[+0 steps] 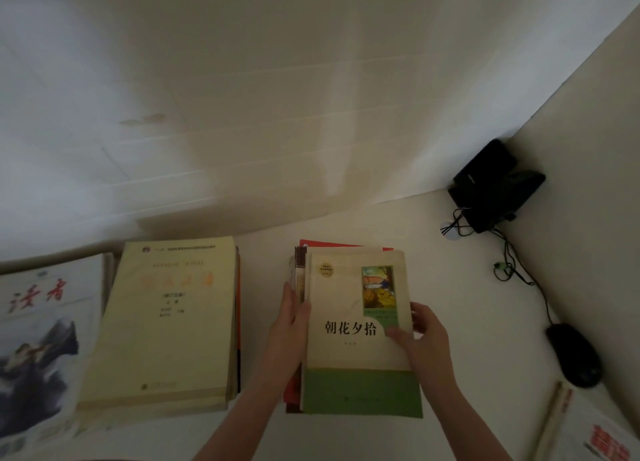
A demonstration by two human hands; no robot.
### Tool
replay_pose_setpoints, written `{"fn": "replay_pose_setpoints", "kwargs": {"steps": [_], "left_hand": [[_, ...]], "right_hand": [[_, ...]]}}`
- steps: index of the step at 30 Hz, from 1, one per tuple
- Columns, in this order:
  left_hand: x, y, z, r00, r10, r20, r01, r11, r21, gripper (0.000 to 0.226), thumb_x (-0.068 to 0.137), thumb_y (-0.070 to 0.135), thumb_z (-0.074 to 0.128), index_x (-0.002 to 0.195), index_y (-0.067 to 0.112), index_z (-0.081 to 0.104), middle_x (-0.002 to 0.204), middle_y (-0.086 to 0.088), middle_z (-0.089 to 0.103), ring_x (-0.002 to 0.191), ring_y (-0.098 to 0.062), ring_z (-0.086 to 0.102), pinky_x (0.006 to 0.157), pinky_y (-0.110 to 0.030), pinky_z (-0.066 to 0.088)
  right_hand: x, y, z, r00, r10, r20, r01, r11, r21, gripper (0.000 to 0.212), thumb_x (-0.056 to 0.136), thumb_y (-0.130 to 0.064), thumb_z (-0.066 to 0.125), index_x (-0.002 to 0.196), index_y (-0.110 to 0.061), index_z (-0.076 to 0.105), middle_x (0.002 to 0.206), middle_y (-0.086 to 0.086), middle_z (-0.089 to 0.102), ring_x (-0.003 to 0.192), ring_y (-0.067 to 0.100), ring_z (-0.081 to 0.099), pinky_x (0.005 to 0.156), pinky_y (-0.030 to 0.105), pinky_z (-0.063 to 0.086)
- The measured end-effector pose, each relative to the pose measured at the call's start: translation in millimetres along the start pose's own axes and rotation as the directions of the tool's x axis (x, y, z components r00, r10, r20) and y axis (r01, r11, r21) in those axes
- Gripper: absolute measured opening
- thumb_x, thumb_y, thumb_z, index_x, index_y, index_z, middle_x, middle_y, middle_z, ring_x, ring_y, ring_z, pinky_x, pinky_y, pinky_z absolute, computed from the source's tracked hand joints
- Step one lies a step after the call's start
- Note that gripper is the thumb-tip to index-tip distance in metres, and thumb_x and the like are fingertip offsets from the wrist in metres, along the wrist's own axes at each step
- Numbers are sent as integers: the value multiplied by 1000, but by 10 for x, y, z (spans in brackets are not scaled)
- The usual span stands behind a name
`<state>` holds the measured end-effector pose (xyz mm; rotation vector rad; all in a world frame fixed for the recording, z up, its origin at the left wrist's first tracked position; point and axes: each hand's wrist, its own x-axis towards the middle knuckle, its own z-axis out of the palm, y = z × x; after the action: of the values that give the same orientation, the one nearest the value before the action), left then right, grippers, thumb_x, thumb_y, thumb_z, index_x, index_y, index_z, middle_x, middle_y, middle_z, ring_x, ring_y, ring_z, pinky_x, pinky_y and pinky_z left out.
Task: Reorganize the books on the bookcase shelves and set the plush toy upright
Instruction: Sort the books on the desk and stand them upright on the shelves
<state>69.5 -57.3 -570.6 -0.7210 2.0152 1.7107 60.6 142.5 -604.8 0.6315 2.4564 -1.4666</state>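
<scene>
A cream and green book (353, 353) lies on top of a small stack of books (296, 388) in the middle of a white surface. My left hand (289, 325) rests flat against the stack's left side, fingers straight. My right hand (420, 336) grips the top book's right edge, thumb on the cover and fingers round the edge. To the left lies a thick yellow book (162, 325) on its own pile. A magazine (38, 349) with red characters lies at the far left. No plush toy is in view.
A black speaker (491, 187) with cables stands in the back right corner. A black mouse (575, 355) lies at the right. Another book (599, 440) and a pale stick (552, 422) sit at the bottom right. White walls close the back and right.
</scene>
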Motion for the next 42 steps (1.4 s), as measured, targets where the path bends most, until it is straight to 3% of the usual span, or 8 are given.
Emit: {"fn": "replay_pose_setpoints", "kwargs": {"steps": [4,9,13,19,28,33,38,42], "left_hand": [[78,-39,53,999,37,21,-38,996,82,60,101,39,31,148,39,-7,142,7,43,91,1,53,84,-25,47],[207,-51,82,998,62,31,-66,984,163,65,97,50,29,145,43,-14,156,1,21,128,-19,44,104,-39,41],[195,-27,64,999,26,-19,-25,997,71,62,98,47,29,149,35,-4,153,4,24,122,-15,46,93,-31,45],[65,-378,10,980,-177,92,171,983,65,91,78,80,22,151,27,11,150,-2,36,132,-26,41,111,-42,32],[106,-428,50,968,-242,68,238,969,68,73,89,64,26,151,28,11,153,-4,29,137,-27,33,113,-43,28],[167,-512,-3,945,-291,151,293,956,6,106,61,93,28,150,37,11,156,-3,22,140,-27,28,113,-46,26],[105,-400,-78,976,-196,93,192,980,47,71,89,69,21,150,31,16,157,-1,19,145,-21,16,117,-45,16],[100,-304,-102,986,-126,106,124,992,26,94,70,88,26,148,36,23,155,0,27,141,-21,27,116,-48,21]], "right_hand": [[166,-115,64,996,-47,71,51,997,-52,39,83,-6,67,118,-15,55,98,-8,60,84,8,57,64,24,47],[174,-19,126,997,4,82,13,977,-211,50,88,-22,65,134,-16,48,128,6,46,123,26,42,99,48,43],[102,46,57,985,107,138,-93,990,-104,52,90,-27,63,138,-20,44,135,9,45,114,23,51,93,45,50],[-48,63,132,948,238,210,-227,971,-77,56,94,-47,49,142,-23,35,127,3,57,105,22,60,84,37,50],[-180,112,178,957,193,215,-151,969,-197,49,96,-35,49,140,-24,31,124,0,58,103,22,58,91,41,50],[-155,82,118,919,256,301,-254,966,-45,57,91,-39,56,142,-25,32,124,-3,58,103,19,60,93,45,51],[-110,106,26,937,236,258,-253,967,33,79,89,-35,60,152,-21,14,155,3,26,137,26,35,106,44,36],[-65,3,58,978,111,177,-96,991,-89,75,86,-36,65,148,-23,25,152,7,28,140,26,23,110,48,28]]}}
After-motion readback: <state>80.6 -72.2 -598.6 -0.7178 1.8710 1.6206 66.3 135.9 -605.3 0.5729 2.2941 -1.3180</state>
